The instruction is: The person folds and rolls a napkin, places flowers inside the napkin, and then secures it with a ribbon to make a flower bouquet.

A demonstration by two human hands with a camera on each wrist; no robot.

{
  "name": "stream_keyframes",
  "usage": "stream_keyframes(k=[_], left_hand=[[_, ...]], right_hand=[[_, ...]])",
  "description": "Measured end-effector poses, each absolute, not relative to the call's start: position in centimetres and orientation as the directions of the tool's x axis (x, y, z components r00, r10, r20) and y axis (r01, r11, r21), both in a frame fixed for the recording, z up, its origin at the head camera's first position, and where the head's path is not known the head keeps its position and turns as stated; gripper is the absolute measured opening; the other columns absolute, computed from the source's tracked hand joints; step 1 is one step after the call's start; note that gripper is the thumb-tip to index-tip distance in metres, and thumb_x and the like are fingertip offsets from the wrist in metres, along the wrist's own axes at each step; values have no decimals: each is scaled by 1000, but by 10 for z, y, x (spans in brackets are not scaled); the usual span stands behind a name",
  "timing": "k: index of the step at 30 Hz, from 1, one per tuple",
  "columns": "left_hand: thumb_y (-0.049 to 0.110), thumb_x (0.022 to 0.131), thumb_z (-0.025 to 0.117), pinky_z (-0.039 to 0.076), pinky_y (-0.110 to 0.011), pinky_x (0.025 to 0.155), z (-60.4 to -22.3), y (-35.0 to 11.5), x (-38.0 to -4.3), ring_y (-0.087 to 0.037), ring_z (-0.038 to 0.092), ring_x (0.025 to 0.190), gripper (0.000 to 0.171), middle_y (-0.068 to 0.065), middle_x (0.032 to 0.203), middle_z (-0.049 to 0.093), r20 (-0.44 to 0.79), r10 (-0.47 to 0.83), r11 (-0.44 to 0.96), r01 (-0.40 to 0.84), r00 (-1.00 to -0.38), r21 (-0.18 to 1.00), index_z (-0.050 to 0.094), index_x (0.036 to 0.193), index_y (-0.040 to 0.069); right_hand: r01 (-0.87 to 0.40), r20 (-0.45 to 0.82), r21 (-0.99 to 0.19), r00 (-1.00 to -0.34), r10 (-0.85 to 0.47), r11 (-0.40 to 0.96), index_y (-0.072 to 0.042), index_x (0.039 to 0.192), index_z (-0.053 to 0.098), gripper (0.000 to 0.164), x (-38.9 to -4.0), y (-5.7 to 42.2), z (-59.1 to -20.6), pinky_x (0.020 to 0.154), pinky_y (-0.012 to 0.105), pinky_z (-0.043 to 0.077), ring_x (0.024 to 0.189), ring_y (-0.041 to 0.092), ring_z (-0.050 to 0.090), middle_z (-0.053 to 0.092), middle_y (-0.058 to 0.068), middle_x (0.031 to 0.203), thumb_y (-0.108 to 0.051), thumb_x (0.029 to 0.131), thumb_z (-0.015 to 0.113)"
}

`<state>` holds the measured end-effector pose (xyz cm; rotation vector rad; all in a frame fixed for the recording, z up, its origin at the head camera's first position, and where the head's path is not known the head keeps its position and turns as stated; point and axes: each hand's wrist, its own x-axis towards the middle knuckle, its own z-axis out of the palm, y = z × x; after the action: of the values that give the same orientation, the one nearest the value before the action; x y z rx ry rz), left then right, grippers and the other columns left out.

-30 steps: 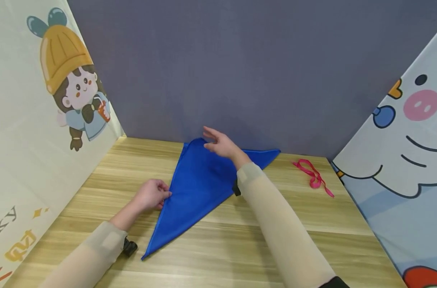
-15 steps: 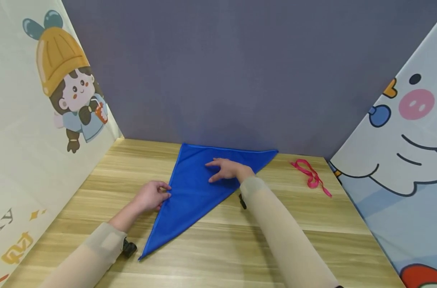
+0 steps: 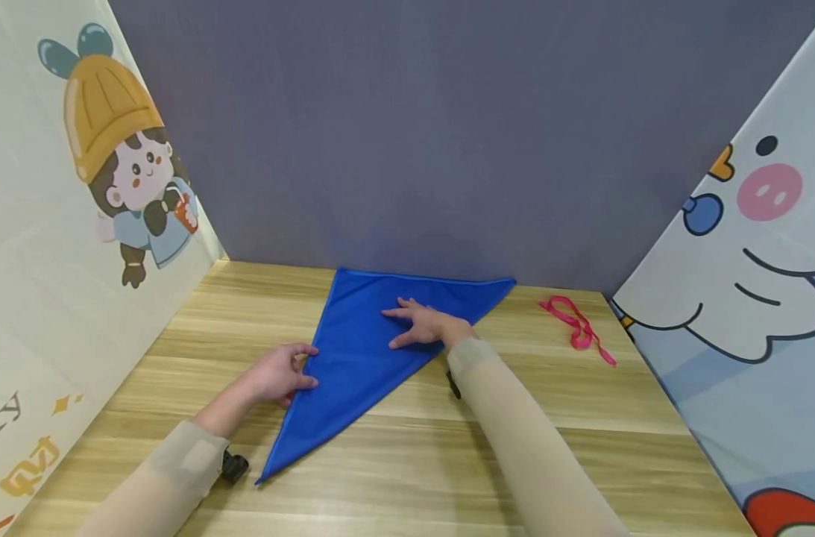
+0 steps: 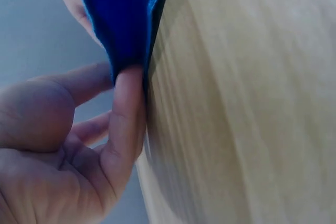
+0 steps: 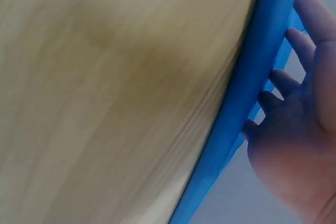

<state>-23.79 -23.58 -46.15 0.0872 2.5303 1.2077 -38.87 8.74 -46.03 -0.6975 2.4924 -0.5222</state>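
A blue cloth (image 3: 360,365) lies on the table as a triangle, folded in two layers. At its left edge, my left hand (image 3: 282,373) holds the cloth's upper layer. In the left wrist view, a finger (image 4: 128,93) reaches between the two layers while the thumb stays outside the upper one. Over the cloth's middle, my right hand (image 3: 423,322) has its fingers spread and rests on the fabric. The right wrist view shows its fingertips (image 5: 283,82) touching the blue surface.
A pink ribbon (image 3: 579,328) lies loosely curled at the right rear of the wooden table (image 3: 649,455). A grey wall panel (image 3: 407,134) stands behind, with printed panels at left and right.
My right hand has come down from the cloth's far edge onto its middle. The raised far-left corner now lies flat. The left hand has shifted slightly nearer along the left edge.
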Motion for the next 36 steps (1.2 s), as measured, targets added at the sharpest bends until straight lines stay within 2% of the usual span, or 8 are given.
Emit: stream_keyframes(k=[9, 15, 20, 24, 28, 30, 32, 36], left_hand=[[10, 84, 95, 54, -34, 55, -457, -237, -235, -19, 55, 60, 97, -6, 81, 54, -290, 266, 662, -45, -919, 748, 42, 163, -4], [13, 82, 97, 44, -30, 56, -457, -237, -235, -15, 47, 58, 99, 2, 68, 47, -275, 283, 698, 1, -919, 716, 42, 163, -6], [16, 81, 97, 40, -31, 61, -456, -237, -237, -16, 46, 64, 99, 2, 69, 46, -274, 288, 710, 12, -917, 705, 44, 162, -5], [25, 84, 97, 49, -37, 73, -455, -234, -243, -21, 56, 79, 90, -4, 84, 59, -256, 263, 755, 33, -930, 655, 52, 155, -6], [35, 84, 96, 57, -46, 88, -457, -222, -256, -29, 66, 97, 82, -16, 106, 68, -117, 286, 805, 172, -951, 568, 62, 145, -8], [39, 84, 95, 57, -54, 99, -460, -214, -264, -38, 67, 113, 83, -25, 122, 67, -54, 333, 801, 252, -941, 543, 62, 146, -6], [45, 86, 94, 52, -60, 112, -462, -207, -272, -46, 60, 134, 88, -30, 145, 59, -33, 393, 786, 317, -919, 530, 59, 153, 0], [52, 89, 90, 29, -71, 129, -464, -197, -283, -55, 24, 164, 101, -26, 177, 28, -134, 507, 747, 357, -852, 560, 44, 168, 9]], right_hand=[[-410, -341, -404, -762, -551, 818, -40, 171, 39, 88, -375, 102, -449, 135, 70, 5, 172, 42, 3, 8, 5, 187, -56, 95, 83], [-402, -367, -382, -761, -535, 833, -41, 172, 35, 95, -371, 113, -457, 137, 67, 6, 173, 40, 1, 6, 6, 187, -60, 93, 84], [-392, -362, -404, -761, -538, 827, -43, 172, 33, 95, -370, 118, -462, 138, 61, 3, 173, 35, -2, 5, 3, 187, -60, 93, 83], [-378, -363, -426, -760, -538, 822, -45, 172, 33, 95, -367, 119, -463, 138, 62, 0, 173, 35, -6, 3, 0, 187, -61, 93, 83], [-352, -366, -451, -765, -530, 820, -47, 171, 33, 95, -366, 120, -464, 135, 68, -2, 172, 37, -10, 1, -3, 187, -62, 92, 84], [-347, -362, -454, -769, -526, 820, -48, 171, 34, 95, -365, 120, -466, 135, 69, -2, 172, 36, -10, 1, -4, 187, -64, 91, 83], [-344, -358, -453, -774, -522, 822, -49, 170, 34, 95, -366, 120, -468, 136, 67, -3, 172, 35, -11, 2, -5, 187, -65, 91, 83], [-335, -359, -443, -784, -507, 832, -51, 170, 34, 95, -367, 121, -468, 136, 67, -3, 173, 34, -11, 2, -6, 187, -67, 90, 82]])
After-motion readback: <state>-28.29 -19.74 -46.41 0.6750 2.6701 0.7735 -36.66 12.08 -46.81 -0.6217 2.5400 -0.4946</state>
